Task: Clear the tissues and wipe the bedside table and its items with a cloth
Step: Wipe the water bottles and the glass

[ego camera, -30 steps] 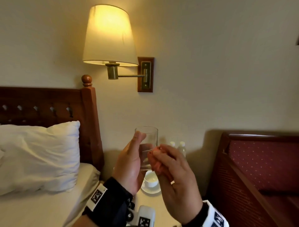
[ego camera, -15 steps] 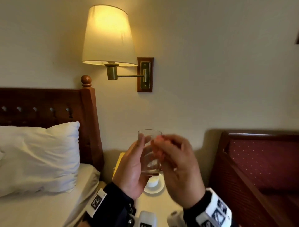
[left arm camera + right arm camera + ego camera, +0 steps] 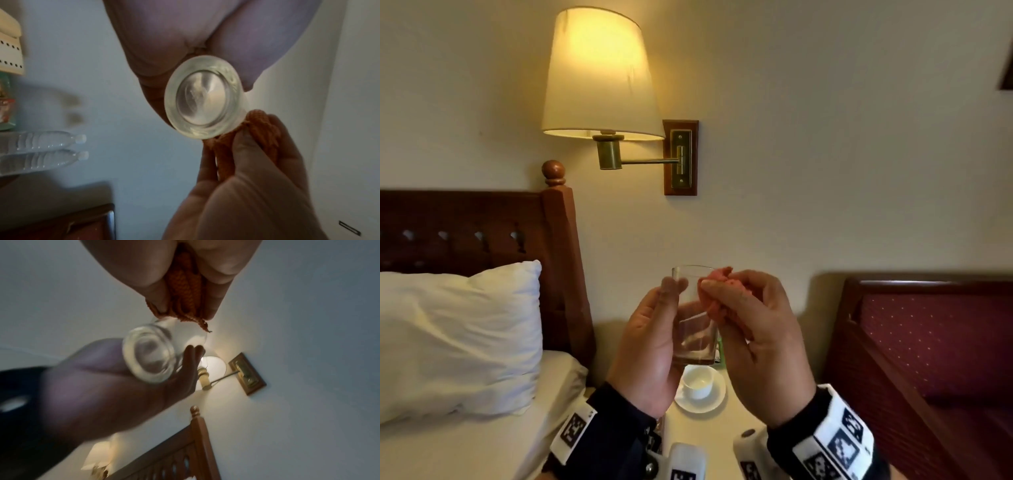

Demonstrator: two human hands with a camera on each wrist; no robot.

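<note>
One glass is up in the air above the desk, upright, long axis vertical, mouth up. Left hand wraps it from the left, thumb high near the rim, other fingers curled round the far side. Orange cloth sits bunched in the right hand, fingers clenched round it, and presses the glass's upper right wall just under the rim. So the glass lies straight left of the right fingers, touching the cloth; the left wrist view shows the cloth against the edge of the base ring. Both wrists are raised, palms facing each other. Judged step: wiping the glass wall; the next rub likely runs along that vertical axis or round it. Below sit a cup on its saucer and two water bottles by the wall.
</note>
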